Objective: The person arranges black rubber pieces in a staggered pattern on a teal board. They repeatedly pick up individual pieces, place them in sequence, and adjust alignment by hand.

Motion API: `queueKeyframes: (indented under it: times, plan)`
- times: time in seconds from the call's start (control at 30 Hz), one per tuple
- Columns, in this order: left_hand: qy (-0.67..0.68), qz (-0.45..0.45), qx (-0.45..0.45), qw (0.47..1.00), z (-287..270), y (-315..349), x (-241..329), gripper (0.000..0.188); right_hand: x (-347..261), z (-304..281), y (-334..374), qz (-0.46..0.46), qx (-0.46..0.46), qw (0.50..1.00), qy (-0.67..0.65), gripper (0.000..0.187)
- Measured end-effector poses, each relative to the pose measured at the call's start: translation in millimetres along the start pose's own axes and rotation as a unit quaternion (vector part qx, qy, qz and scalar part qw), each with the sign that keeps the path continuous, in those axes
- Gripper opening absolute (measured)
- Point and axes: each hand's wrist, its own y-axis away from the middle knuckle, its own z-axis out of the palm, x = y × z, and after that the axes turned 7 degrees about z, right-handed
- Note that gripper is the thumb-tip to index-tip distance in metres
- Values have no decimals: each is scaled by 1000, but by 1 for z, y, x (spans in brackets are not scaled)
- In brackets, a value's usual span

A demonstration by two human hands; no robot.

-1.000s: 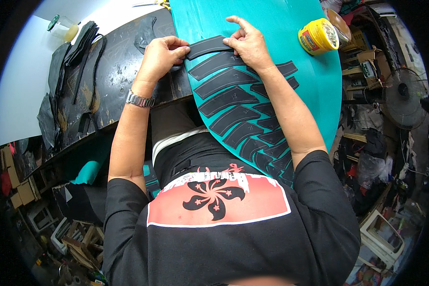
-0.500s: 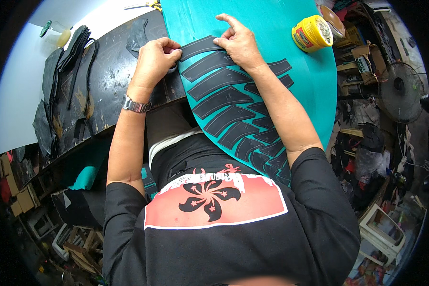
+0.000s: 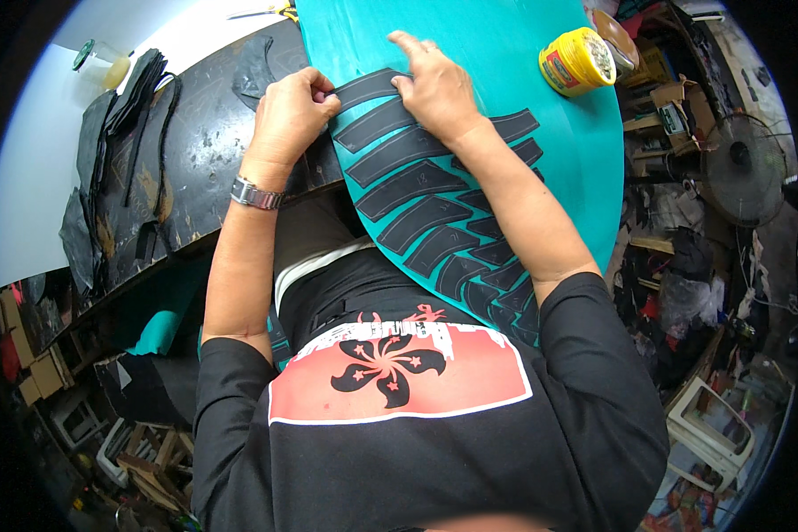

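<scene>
A curved black strip (image 3: 363,89) with a pale outline lies at the far end of a row on a teal sheet (image 3: 496,49). At its left end my left hand (image 3: 290,111) is closed in a pinch on the strip's tip, which the fingers partly hide. My right hand (image 3: 439,93) is over the strip's right end, thumb resting there and the forefinger stretched out away from me. Nearer me, several similar black pieces (image 3: 399,146) lie in overlapping rows along the sheet's curved edge, partly covered by my right forearm.
A yellow tub (image 3: 576,62) stands on the sheet at the right. Left of the sheet is a dark worktop (image 3: 213,106) with black scraps (image 3: 106,151) on it and a glass jar (image 3: 106,64) beyond. A fan (image 3: 743,168) stands among clutter at the right.
My right hand has shifted slightly left along the strip and its fingers have straightened a little. My left hand keeps its pinch at nearly the same spot.
</scene>
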Motion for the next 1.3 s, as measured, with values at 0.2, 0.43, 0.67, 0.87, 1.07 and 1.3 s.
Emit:
queueKeyframes:
  times: [0.2,0.43,0.67,0.87,1.07,1.3]
  plan:
    - [-81,26,83,993,-4,13,-5,37,-15,1,30,-187,-152,969,-52,71]
    - [-27,-24,139,990,-28,14,-57,22,-24,3,28,-148,-142,979,4,73]
    - [53,-72,194,977,-47,12,-98,31,-73,41,-13,-170,-90,966,-175,71]
    - [-34,-35,149,988,-48,18,-93,25,-109,90,-42,-215,-41,973,-72,68]
    - [-102,-41,142,984,-50,14,-89,20,-114,85,-49,-238,-66,969,-4,43]
    - [-33,-7,199,979,-48,7,-85,20,-65,19,-53,-188,93,962,-178,52]
